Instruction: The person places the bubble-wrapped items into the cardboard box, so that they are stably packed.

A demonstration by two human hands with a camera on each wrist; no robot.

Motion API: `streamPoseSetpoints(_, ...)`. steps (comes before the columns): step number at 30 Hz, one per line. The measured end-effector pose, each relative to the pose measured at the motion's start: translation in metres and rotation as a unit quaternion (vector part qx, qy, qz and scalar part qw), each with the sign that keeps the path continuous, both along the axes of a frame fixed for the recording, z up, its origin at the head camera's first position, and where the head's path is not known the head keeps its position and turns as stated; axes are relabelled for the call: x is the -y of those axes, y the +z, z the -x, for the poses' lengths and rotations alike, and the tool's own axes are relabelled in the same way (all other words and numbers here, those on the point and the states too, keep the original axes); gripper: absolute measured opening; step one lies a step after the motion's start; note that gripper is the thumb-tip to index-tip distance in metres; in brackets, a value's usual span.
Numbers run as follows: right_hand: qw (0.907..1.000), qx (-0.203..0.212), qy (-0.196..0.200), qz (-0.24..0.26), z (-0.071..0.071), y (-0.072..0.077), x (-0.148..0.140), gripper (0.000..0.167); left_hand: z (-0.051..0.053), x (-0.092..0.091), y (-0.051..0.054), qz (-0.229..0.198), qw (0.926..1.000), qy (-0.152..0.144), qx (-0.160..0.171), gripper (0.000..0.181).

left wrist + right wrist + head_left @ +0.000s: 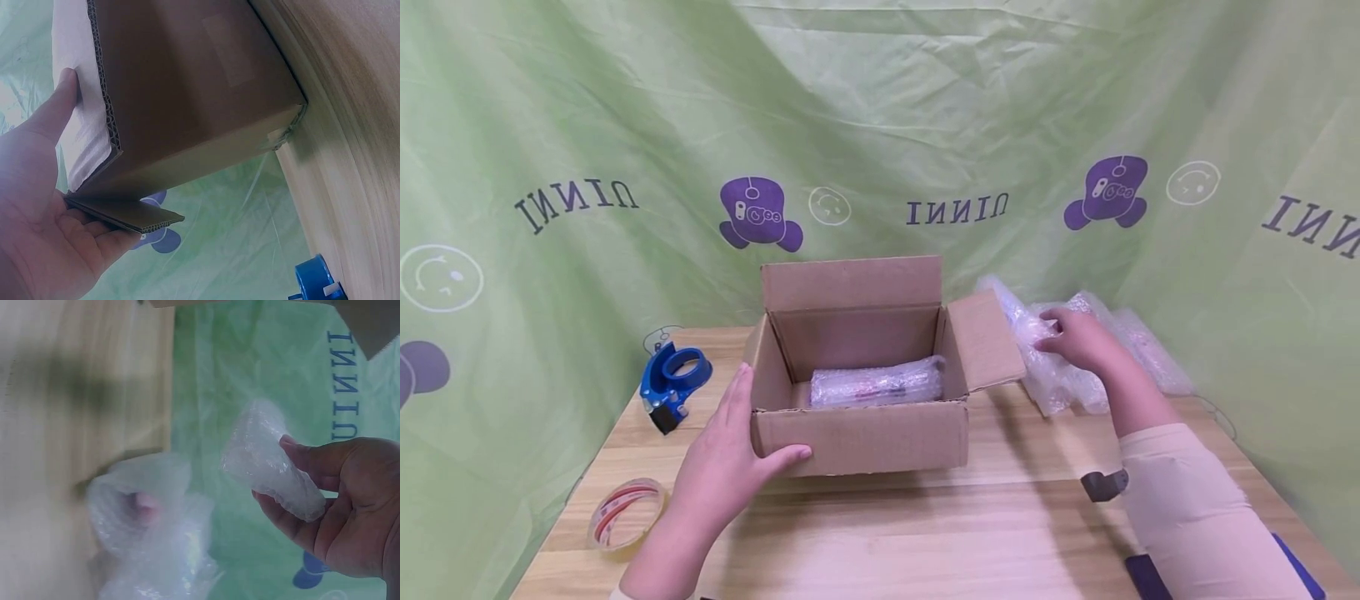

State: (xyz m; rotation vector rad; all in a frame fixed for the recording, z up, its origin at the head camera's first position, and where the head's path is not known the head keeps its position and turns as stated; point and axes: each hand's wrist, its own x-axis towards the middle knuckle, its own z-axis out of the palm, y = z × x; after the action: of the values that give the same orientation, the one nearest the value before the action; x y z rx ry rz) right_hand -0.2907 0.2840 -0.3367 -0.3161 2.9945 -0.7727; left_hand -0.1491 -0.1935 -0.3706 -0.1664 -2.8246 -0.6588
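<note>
An open cardboard box (861, 440) stands in the middle of the table with its flaps up or folded outward. Inside lies a bubble-wrapped package (876, 383). My left hand (718, 454) grips the box's near left corner, thumb over the front flap; in the left wrist view its fingers curl behind the side flap (125, 212). To the right of the box, my right hand (1081, 340) holds a piece in bubble wrap (262, 456) between thumb and fingers, raised above the table. Whatever is inside that wrap cannot be made out. Other bubble-wrapped packages (1150, 350) lie beside that hand.
A blue tape dispenser (673, 379) lies left of the box, and a roll of clear tape (601, 525) is nearer the front. Small dark objects (1103, 486) sit near my right forearm. Behind the table hangs a green printed cloth (865, 108).
</note>
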Motion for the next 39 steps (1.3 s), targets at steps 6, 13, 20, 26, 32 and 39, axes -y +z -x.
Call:
streamPoseSetpoints(6, 1.0, -0.002, 0.002, -0.005, -0.004, 0.017, -0.002, 0.059, 0.0, 0.0, 0.0, 0.0, 1.0, -0.002, -0.006, 0.128)
streamPoseSetpoints(13, 0.9995, -0.023, 0.0, -0.022, -0.011, 0.042, -0.001, 0.057, -0.001, 0.0, 0.0, -0.002, 1.0, -0.003, -0.006, 0.128)
streamPoseSetpoints(20, 0.9989, -0.041, -0.004, -0.024, -0.015, 0.066, 0.002, 0.058, 0.0, 0.0, -0.001, -0.002, 1.0, -0.003, -0.009, 0.128)
streamPoseSetpoints(26, 0.9981, -0.055, 0.003, -0.025, -0.018, 0.085, 0.007, 0.058, 0.0, -0.001, -0.002, -0.004, 0.9999, -0.004, -0.013, 0.128)
streamPoseSetpoints(32, 0.9971, -0.072, 0.014, -0.021, -0.025, 0.102, 0.018, 0.058, 0.0, -0.001, -0.002, -0.004, 0.9999, -0.003, -0.015, 0.128)
streamPoseSetpoints(39, 0.9951, -0.091, 0.038, -0.003, -0.037, 0.117, 0.034, 0.057, 0.0, -0.001, -0.003, -0.005, 0.9999, -0.004, -0.014, 0.128)
